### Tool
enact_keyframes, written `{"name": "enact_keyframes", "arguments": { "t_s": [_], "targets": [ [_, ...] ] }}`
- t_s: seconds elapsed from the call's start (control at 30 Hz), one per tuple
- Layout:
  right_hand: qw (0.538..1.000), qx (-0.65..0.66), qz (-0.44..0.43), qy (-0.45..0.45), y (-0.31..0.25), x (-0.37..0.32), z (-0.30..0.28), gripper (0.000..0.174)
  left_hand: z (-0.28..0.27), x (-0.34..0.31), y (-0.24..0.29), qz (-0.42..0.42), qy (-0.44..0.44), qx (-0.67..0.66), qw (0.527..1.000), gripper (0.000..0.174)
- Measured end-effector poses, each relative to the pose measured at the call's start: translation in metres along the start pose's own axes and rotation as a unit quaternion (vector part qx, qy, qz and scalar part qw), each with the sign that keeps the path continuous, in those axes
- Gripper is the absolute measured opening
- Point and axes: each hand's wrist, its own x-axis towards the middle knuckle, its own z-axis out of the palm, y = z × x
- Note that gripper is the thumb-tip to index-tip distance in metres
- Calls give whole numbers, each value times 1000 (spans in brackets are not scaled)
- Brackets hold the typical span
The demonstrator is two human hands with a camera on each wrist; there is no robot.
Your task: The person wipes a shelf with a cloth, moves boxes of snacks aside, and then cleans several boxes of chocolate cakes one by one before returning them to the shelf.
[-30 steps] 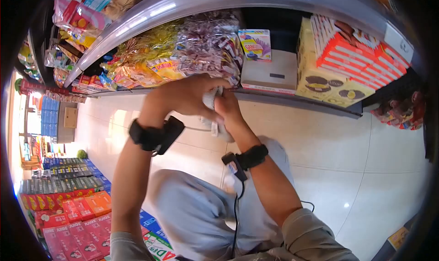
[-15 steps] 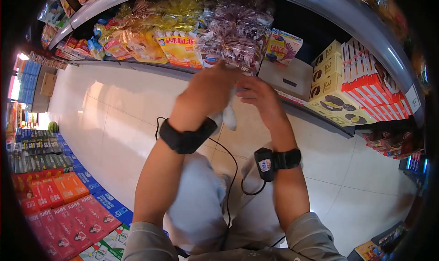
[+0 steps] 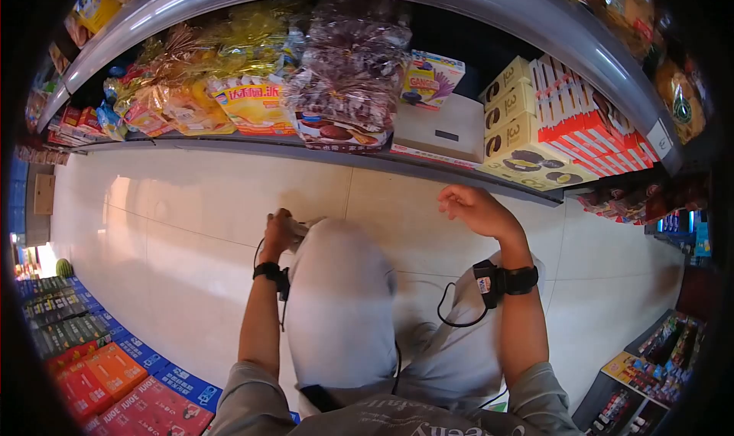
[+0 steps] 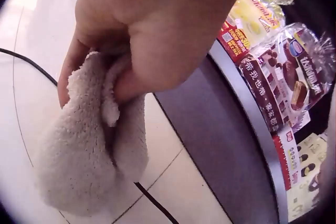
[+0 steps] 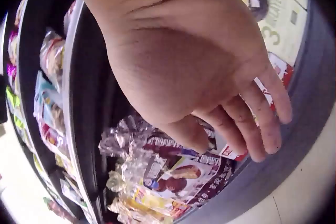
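My left hand [image 3: 278, 233] is low over the floor, beside my bent knee. In the left wrist view its thumb and fingers pinch a folded, whitish terry cloth [image 4: 76, 145] that hangs down from them. Above the floor in front of the shelf, my right hand [image 3: 487, 211] holds nothing, its fingers loosely bent. Its palm and relaxed fingers fill much of the right wrist view, with a bag of chocolate pies [image 5: 181, 174] behind. That purple-brown bag [image 3: 340, 103] stands on the bottom shelf, beyond both hands.
A grey shelf edge [image 3: 352, 158] runs across the front. On that shelf are yellow pie bags [image 3: 252, 107], a grey box [image 3: 440, 130], cream boxes [image 3: 524, 157] and red-white packs [image 3: 589, 123]. Stacked drink cartons [image 3: 145, 409] stand at lower left. Cables [image 3: 451, 323] hang from my wrists.
My hands, together at the shelf front before, have come apart. The left has moved down and left with the cloth; the right has drawn back to the right. The view has shifted.
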Motion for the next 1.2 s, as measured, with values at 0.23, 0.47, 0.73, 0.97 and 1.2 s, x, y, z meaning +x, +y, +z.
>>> {"name": "enact_keyframes", "arguments": {
  "t_s": [0.23, 0.47, 0.73, 0.97, 1.2],
  "targets": [
    [948, -310, -30, -61, -108, -18, -12, 20, 13, 5, 32, -7, 51, -21, 998, 46],
    [935, -353, -17, 28, -124, -101, -46, 25, 64, 28, 33, -39, 29, 27, 998, 63],
    [909, -314, 168, 218, -97, -147, -124, 32, 81, 32, 31, -45, 65, 54, 995, 63],
    [846, -155, 261, 439, -59, -190, -187, 52, 57, 26, 48, -85, 67, 134, 985, 68],
    [853, -152, 187, 462, -71, -160, -159, 55, -133, -51, 220, 127, -22, -64, 990, 34]
  ]
}}
